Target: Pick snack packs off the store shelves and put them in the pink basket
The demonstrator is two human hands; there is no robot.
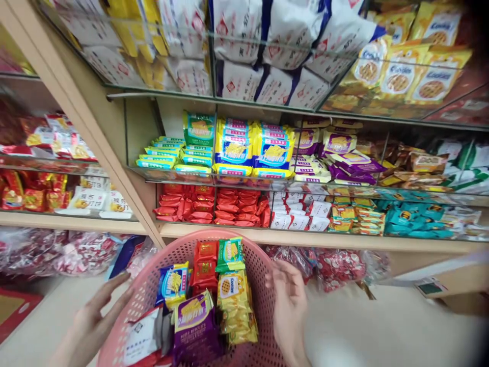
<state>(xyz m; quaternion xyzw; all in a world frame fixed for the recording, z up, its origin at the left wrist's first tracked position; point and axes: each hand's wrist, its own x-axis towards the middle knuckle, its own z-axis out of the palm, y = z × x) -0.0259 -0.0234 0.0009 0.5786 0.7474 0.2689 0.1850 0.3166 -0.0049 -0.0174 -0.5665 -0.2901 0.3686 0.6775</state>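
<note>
A pink perforated plastic basket [132, 300] is low in front of me, below the shelves. Inside lie yellow cookie packs [235, 306], a purple soda biscuit pack [194, 326], a white and red pack [143, 336], a blue and yellow pack [172, 285], red packs [204, 267] and a green pack [230, 253]. My left hand [91, 321] is open at the basket's left side, its fingers stretched towards the rim. At the right rim is my right hand [288, 303], its fingers loosely bent and slightly blurred, with no pack in them.
Glass-fronted shelves hold yellow and blue cracker packs [272, 150], red packets [240, 206], teal packets [414, 219] and white bags [237, 30]. A wooden upright [87, 127] divides the shelving at left. Plastic-wrapped bundles [340, 267] lie beneath the bottom ledge.
</note>
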